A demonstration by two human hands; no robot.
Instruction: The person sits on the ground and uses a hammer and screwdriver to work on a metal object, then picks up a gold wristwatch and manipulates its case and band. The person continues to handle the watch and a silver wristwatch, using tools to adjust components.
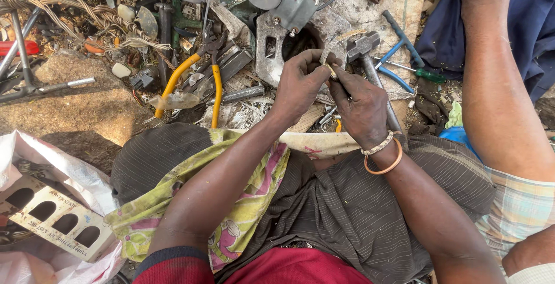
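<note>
Fingers of both hands, left hand and right hand, pinch one small metal piece.

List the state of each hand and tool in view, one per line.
Left hand: closed, pinching a small thin metal strip.
Right hand: closed, its grip on the same strip from the other side.
Yellow-handled pliers: lying flat, handles spread apart, untouched.
Grey steel hammer: lying on the ground, partly behind the right hand.
Green-handled screwdriver: lying flat, untouched.
</note>
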